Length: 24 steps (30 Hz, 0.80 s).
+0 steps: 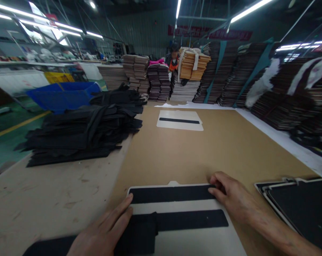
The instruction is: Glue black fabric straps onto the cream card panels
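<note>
In front of me lies a pale, off-white flat panel [193,241] with rounded corners and a small tab on its far edge. Two black strips run across it: an upper strip [174,193] along the far edge and a lower strip [193,219]. My right hand [227,193] pinches the upper strip's right end at the panel's corner. The fingertips of my left hand [107,222] touch that strip's left end. Beneath its palm is a bundle of black strips [139,231], overlapping the lower strip; my left thumb is hidden.
Heaped black strips [78,131] stand at the left, before a blue bin [64,94]. Farther along the brown board [177,153] lies another pale panel [179,126] with one black strip. Black-covered panels [305,202] are stacked at right. Tall stacks [193,90] and a person [173,60] are behind.
</note>
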### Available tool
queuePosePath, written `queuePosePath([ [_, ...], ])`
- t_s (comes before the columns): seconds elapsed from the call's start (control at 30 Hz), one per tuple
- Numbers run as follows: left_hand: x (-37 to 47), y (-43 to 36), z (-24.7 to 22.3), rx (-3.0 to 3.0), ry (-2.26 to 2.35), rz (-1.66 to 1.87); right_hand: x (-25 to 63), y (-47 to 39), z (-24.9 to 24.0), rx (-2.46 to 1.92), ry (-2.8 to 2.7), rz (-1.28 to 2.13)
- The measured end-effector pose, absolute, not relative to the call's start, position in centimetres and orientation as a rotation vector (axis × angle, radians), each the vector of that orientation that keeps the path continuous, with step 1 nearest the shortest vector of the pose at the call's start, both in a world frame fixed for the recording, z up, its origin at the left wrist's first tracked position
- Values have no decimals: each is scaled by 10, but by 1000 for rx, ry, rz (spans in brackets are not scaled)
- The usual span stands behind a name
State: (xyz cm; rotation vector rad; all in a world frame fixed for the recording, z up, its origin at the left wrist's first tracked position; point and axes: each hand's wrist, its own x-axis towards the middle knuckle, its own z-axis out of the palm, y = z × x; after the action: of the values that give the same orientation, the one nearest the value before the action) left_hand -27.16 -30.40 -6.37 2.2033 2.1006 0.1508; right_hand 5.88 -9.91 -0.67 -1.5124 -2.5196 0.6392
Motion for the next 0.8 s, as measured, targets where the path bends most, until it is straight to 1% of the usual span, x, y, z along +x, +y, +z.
queuePosePath([
  [0.07,-270,-299,-51,2113,2092,110,56,-103,-4,-1401,-2618,489],
  [0.13,-263,-291,-29,2009,2087,42,51,-109,-2,-1304,-2750,320],
  [0.27,-240,-272,15,1967,2042,-117,35,-130,-1,-1100,-2978,-184],
  [0.33,-230,-265,24,2034,2036,-192,25,-140,-3,-1009,-3009,-430],
  [0.4,-223,-260,24,2103,2041,-244,16,-148,-7,-923,-3020,-606],
  [0.5,-219,-258,17,2138,2064,-270,8,-153,-10,-845,-3038,-724],
  [0.6,-222,-260,11,2123,2105,-256,12,-150,-11,-863,-3058,-778],
  [0.8,-239,-268,9,2005,2114,-105,45,-142,-14,-947,-3007,-632],
])
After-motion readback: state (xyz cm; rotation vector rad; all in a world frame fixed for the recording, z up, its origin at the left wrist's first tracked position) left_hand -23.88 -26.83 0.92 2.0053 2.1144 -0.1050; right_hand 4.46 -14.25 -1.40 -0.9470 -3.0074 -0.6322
